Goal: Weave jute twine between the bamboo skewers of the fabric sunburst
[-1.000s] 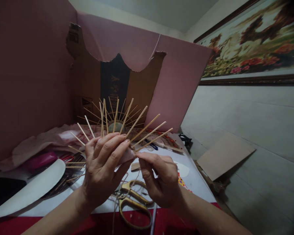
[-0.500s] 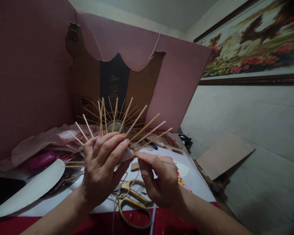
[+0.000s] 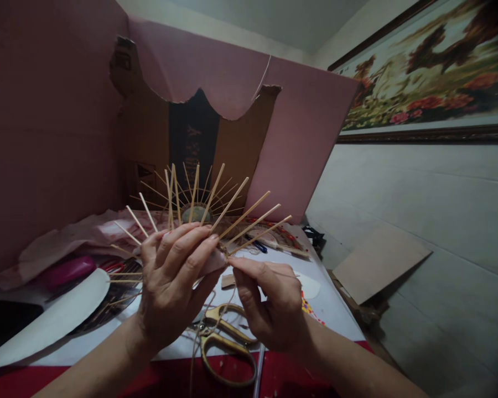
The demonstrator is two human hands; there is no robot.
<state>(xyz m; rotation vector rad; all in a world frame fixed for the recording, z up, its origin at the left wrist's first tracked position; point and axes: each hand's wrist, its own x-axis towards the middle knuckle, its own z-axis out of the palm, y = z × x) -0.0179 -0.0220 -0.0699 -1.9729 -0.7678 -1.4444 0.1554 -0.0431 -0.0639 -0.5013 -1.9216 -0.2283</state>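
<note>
In the head view, the left hand [image 3: 172, 271] has its fingers curled over a pale, rounded piece [image 3: 213, 264] with its thumb underneath, clasping it firmly above the white-covered table [image 3: 342, 320]. Slim, straight, light wooden sticks [image 3: 229, 205] fan out around that piece, upward and to both sides. The right hand [image 3: 271, 298] has its forefinger and thumb drawn close at the piece's right edge, touching it; whether they pinch a strand there is too small to tell.

Much looks done: the sticks already stand in a wide, spaced fan. The binding seems unfinished, since thin brown cord [image 3: 193, 354] hangs loose below the hands, uncut as far as shown. The lower sticks are partly hidden behind the left hand, so I cannot tell whether the ring is complete.

Brass-coloured scissors [image 3: 209, 337] lie beneath the hands. Behind, a similar thin-spoked wheel [image 3: 197, 213] stands before a torn brown cardboard panel [image 3: 240, 149].
</note>
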